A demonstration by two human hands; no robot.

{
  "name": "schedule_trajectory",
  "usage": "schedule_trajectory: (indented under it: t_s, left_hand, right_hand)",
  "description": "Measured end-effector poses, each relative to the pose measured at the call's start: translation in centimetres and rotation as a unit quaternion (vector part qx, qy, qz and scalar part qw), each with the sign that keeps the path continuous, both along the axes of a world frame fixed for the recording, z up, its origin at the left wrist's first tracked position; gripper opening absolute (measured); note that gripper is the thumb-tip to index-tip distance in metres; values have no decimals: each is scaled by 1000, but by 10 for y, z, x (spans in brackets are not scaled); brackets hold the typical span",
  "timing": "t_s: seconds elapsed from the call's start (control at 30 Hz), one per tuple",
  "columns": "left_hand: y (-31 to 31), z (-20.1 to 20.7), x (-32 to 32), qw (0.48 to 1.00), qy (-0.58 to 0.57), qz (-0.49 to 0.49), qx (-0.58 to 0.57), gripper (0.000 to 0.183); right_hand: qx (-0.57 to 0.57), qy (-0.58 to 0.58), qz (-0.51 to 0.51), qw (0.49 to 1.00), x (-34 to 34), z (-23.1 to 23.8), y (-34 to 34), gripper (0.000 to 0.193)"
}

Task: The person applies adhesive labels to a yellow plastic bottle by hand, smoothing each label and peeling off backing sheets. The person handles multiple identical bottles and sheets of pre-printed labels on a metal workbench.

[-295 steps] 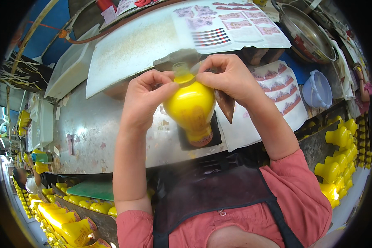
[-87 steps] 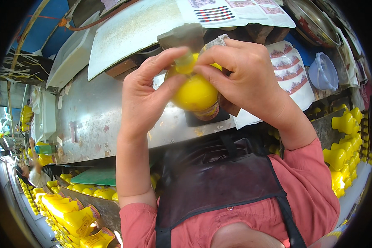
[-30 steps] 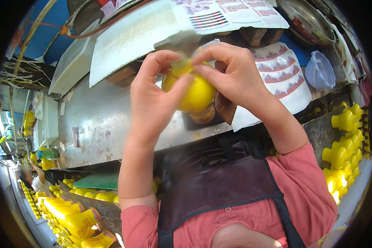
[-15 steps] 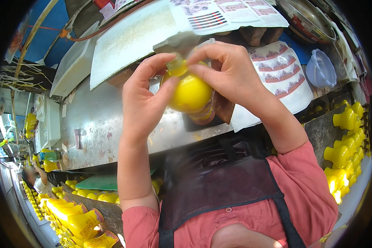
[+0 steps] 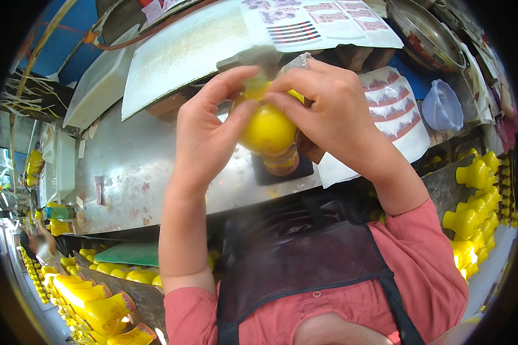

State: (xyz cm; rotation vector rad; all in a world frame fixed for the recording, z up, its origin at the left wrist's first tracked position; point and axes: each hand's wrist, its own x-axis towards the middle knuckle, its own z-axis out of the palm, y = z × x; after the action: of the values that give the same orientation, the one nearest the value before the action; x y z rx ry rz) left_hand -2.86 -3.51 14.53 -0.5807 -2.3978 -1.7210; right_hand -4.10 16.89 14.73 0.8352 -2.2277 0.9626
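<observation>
A glossy yellow bottle-shaped vase stands upright over the worktable, with a round body, a narrow neck and a patterned band near its foot. My left hand is curled at its left side, thumb on the shoulder and fingers around the neck. From the other side, my right hand pinches at the neck and shoulder with thumb and forefinger. A small ridged greyish-white piece shows beside my right fingers; I cannot tell what it is. The fingers partly hide the neck, and its rim is blurred.
Under the vase is a dark block on the metal tabletop. Printed decal sheets lie to the right, near a pale blue bucket. A white board lies beyond. Yellow vases crowd both sides; a person is at far left.
Both hands stay at the vase's neck. The right fingers have shifted slightly, and more of the ridged greyish-white piece shows beside them. The whole view has moved a little.
</observation>
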Motion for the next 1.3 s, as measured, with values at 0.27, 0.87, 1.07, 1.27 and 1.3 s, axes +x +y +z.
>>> schedule_trajectory:
  t_s: [0.27, 0.87, 1.07, 1.27, 1.3]
  left_hand:
    - [4, -4, -1, 998, 50, 30, 7, 36]
    - [4, -4, -1, 1000, 2, 16, 7, 41]
    - [4, -3, 0, 1000, 7, 12, 12, 40]
    - [5, -2, 1, 1000, 9, 23, 4, 40]
    - [5, -1, 2, 1000, 8, 25, 7, 40]
  right_hand:
    - [14, -21, -19, 999, 3, 6, -5, 9]
    - [-5, -36, -25, 999, 4, 4, -5, 11]
    - [-17, -45, -28, 998, 5, 2, -7, 11]
    - [-29, -57, -23, 998, 5, 1, -6, 11]
    - [-33, -67, -15, 997, 3, 1, -4, 11]
